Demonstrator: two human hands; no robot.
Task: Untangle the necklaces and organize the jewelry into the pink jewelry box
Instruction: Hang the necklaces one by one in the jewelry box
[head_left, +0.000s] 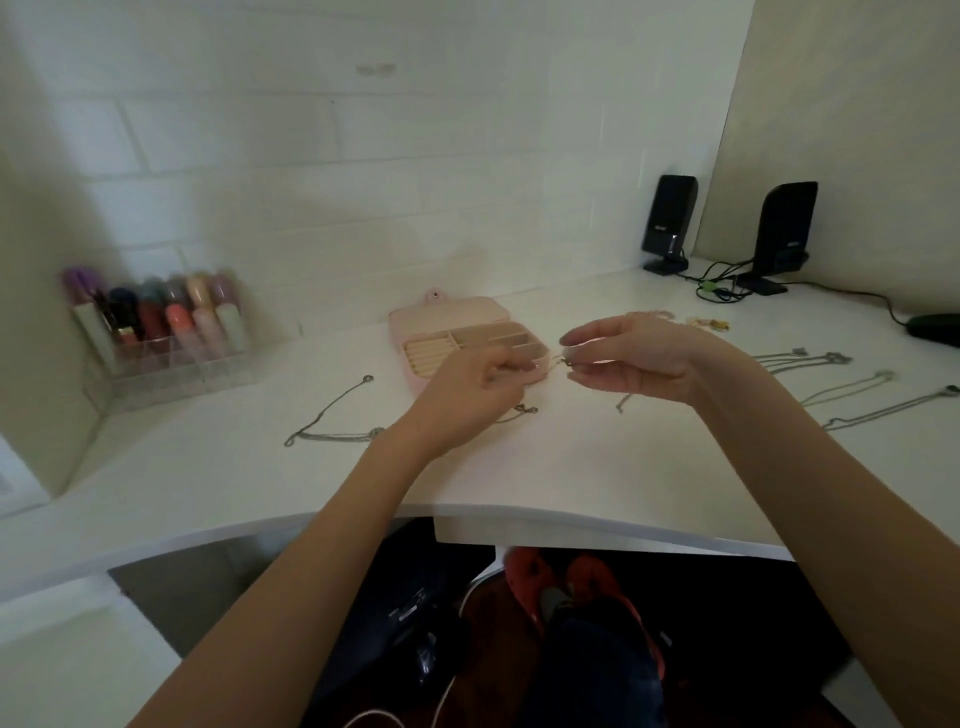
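Both forearms reaching over the white desk, left hand and right hand pinching a thin silver chain necklace between them, just before the open pink jewelry box.

White desk, pale block wall; light seemingly dim

Both hands pinch a thin chain above the white worktop; left hand, right hand, pink jewelry box at twelve o'clock

Smooth matt white desk — thin metal necklaces — clear plastic organizer
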